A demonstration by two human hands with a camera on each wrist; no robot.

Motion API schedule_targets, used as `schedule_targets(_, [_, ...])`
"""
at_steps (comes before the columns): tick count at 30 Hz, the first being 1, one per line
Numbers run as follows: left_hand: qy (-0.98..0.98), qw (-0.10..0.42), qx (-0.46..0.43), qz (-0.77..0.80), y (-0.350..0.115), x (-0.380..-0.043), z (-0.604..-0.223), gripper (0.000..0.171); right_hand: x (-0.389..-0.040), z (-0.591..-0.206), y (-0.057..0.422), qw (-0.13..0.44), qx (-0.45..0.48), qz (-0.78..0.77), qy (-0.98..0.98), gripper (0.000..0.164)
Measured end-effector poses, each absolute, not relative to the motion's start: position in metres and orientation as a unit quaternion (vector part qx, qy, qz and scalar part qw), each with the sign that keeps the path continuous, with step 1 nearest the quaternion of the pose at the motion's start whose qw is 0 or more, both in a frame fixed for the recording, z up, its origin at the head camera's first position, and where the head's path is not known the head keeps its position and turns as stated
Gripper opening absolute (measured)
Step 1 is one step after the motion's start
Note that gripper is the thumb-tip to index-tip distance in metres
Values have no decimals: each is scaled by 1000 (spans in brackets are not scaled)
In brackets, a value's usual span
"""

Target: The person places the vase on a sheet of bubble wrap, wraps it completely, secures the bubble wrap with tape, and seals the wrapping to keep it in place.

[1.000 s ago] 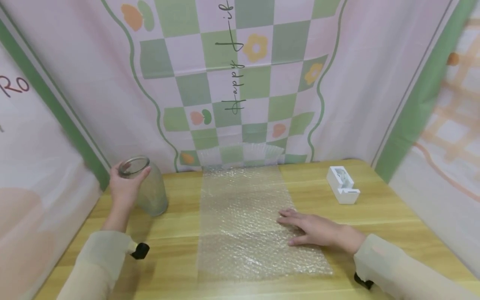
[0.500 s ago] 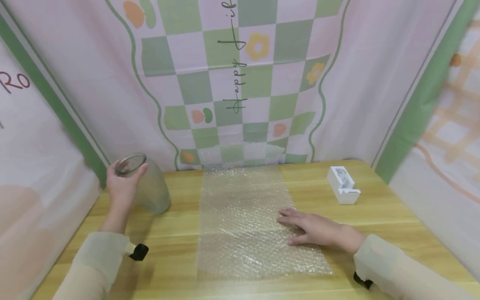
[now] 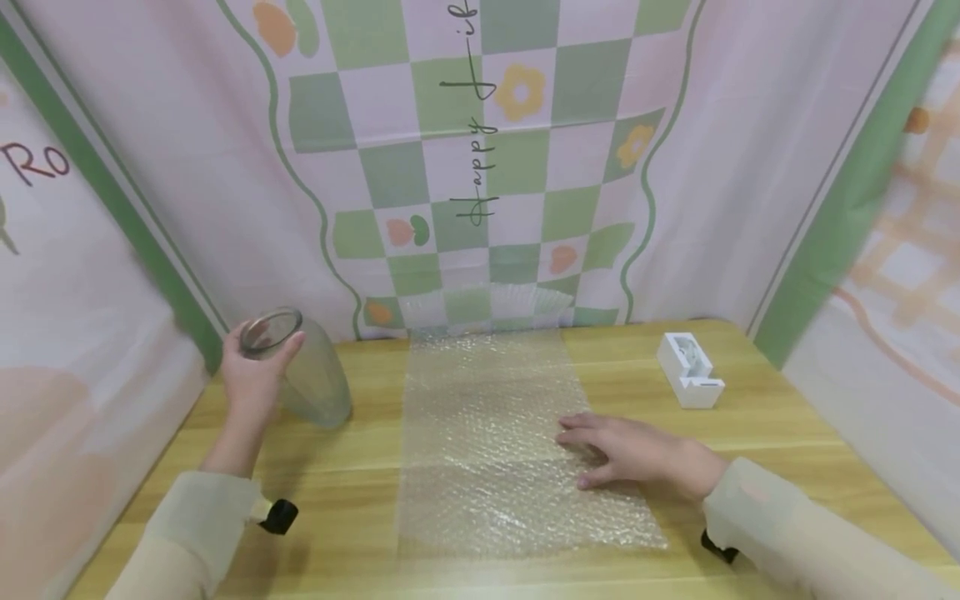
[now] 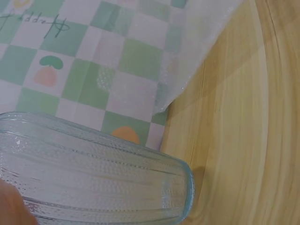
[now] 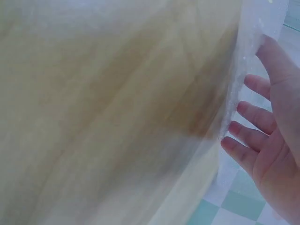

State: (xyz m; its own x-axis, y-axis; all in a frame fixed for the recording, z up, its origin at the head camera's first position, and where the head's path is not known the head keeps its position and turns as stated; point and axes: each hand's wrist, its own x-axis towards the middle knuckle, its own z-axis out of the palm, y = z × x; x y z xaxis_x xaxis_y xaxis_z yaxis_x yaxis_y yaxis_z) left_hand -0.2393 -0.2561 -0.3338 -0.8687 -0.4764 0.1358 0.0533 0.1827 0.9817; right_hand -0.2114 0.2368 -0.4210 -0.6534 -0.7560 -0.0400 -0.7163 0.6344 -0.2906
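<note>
My left hand (image 3: 255,371) grips a clear ribbed glass vase (image 3: 318,379) around its neck, just below the open mouth. The vase leans, its base toward the right; whether the base touches the table cannot be told. In the left wrist view the vase (image 4: 93,171) fills the lower left, with a bit of finger at the edge. A sheet of bubble wrap (image 3: 480,450) lies flat down the middle of the table, its far end up against the curtain. Near its right edge my right hand (image 3: 630,450) rests fingertips on it, fingers spread. The right wrist view shows fingertips (image 5: 229,143) touching the wrap's edge.
A white tape dispenser (image 3: 690,375) stands at the back right of the wooden table (image 3: 345,517). A checked, printed curtain (image 3: 517,158) hangs directly behind the table, and more cloth closes in both sides.
My left hand and the vase have shifted slightly to the right, and the vase's base has swung a little that way. The right hand stays on the bubble wrap.
</note>
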Motion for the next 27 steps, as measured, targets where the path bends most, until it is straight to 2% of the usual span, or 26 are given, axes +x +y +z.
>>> schedule_targets(11, [-733,208,146,-631,-253,-233,-333,82,-214,-417,233,50,-428,-96,897,70])
schedule_targets(22, [-699,208,114,-674,-241,-226,-328,78,-218,-420,235,-9,-455,-73,887,58])
schedule_targets(27, [-713,206,104,-662,-235,-222,-327,75,-219,-420,235,-19,-452,-81,888,56])
